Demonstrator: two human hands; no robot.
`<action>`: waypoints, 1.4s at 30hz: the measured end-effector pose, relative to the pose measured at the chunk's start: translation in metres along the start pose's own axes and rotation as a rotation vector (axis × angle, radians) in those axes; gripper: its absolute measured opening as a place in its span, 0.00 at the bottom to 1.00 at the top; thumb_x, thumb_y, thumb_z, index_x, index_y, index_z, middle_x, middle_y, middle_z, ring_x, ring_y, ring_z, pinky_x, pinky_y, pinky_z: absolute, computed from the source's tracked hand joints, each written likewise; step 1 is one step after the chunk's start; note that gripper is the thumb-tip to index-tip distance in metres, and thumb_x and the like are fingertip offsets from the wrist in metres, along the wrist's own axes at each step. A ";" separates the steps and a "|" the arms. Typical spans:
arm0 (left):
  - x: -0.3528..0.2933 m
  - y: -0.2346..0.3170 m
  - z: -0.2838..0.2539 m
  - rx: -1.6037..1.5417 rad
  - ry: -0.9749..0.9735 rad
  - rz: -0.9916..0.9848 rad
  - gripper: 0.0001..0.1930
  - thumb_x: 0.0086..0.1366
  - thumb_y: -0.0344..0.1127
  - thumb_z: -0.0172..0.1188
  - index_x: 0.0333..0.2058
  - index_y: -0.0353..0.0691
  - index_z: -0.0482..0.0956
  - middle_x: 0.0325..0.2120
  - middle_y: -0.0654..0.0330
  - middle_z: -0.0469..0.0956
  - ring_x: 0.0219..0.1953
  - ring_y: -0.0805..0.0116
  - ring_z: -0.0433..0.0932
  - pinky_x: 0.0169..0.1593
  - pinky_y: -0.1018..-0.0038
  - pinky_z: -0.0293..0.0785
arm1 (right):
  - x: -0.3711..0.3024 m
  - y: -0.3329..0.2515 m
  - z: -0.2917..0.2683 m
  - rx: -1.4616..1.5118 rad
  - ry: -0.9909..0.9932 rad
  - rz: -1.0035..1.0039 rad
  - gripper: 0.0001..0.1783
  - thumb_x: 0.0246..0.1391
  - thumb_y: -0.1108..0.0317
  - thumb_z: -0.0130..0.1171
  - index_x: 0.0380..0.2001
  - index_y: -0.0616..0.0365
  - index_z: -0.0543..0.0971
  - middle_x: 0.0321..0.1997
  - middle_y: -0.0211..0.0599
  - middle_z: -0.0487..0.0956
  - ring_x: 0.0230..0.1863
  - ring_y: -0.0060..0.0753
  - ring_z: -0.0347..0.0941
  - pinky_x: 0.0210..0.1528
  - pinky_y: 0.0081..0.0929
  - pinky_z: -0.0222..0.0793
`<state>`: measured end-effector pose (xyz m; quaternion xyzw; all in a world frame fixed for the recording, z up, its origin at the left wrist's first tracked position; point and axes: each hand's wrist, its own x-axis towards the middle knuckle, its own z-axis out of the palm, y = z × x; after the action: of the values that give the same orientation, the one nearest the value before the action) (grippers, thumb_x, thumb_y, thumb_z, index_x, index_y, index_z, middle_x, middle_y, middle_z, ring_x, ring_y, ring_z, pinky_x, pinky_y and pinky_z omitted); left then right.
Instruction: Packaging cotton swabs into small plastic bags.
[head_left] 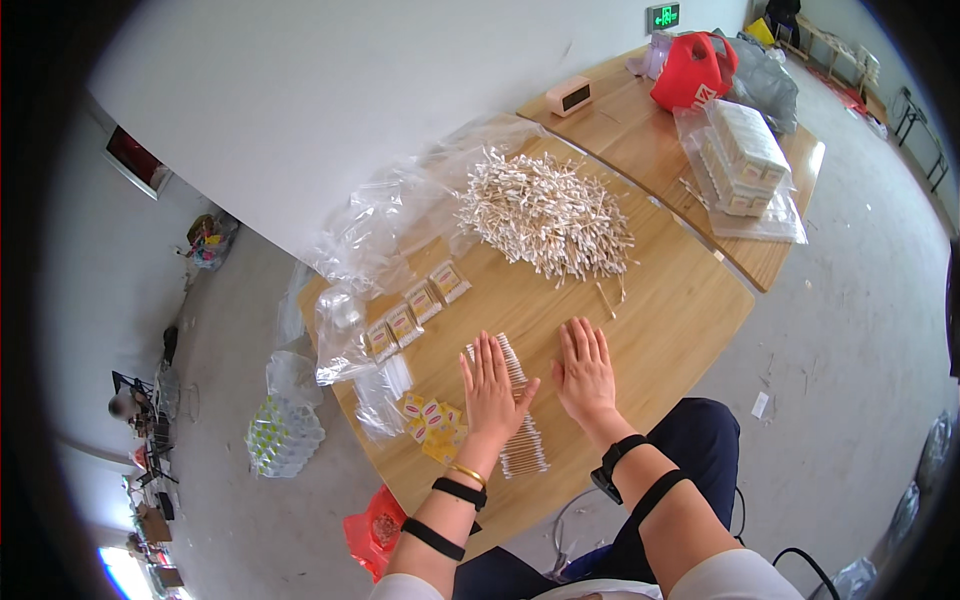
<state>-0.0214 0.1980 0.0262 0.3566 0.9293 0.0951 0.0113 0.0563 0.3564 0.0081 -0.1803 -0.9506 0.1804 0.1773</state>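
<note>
Both hands are flat on the wooden bench, palms down, fingers spread, gripping nothing. The left hand lies right on top of a neat row of cotton swabs, which runs out from under the fingers at the far end and past the wrist at the near end. The right hand rests just beside that row, on bare wood, released as well. Just to the left of the left wrist sit a few small yellow packets, and beyond them a line of small flat sachets stretches diagonally toward the far edge. Crumpled clear plastic bags spill over the bench's left side. Farther out, well apart from the hands, a big loose heap of cotton swabs is piled up, with a couple of strays lying near its right edge. On the second bench behind, a bagged stack of white boxes, a red jug and a small pink clock.
</note>
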 end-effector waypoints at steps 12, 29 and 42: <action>-0.053 -0.005 -0.004 -0.508 0.215 -0.044 0.48 0.71 0.67 0.35 0.71 0.29 0.38 0.73 0.40 0.38 0.76 0.47 0.35 0.74 0.51 0.31 | 0.002 -0.001 -0.001 0.037 0.010 -0.002 0.31 0.60 0.63 0.51 0.65 0.61 0.65 0.70 0.45 0.61 0.75 0.45 0.50 0.77 0.44 0.43; -0.049 0.004 0.026 -1.151 0.309 -0.175 0.49 0.70 0.69 0.37 0.72 0.34 0.33 0.74 0.45 0.33 0.76 0.49 0.34 0.74 0.60 0.34 | -0.007 -0.080 0.030 0.901 -0.004 -0.021 0.26 0.63 0.73 0.44 0.64 0.63 0.64 0.69 0.54 0.60 0.72 0.59 0.53 0.72 0.45 0.53; -0.117 0.008 0.006 -0.970 0.209 -0.087 0.53 0.68 0.70 0.41 0.72 0.31 0.34 0.73 0.40 0.35 0.76 0.48 0.34 0.74 0.58 0.33 | -0.077 -0.063 -0.008 0.876 -0.011 0.022 0.26 0.64 0.73 0.44 0.65 0.63 0.63 0.69 0.55 0.59 0.74 0.57 0.51 0.73 0.45 0.50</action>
<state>0.0721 0.1271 0.0167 0.2597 0.7882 0.5512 0.0865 0.1091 0.2724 0.0201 -0.0973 -0.7832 0.5695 0.2297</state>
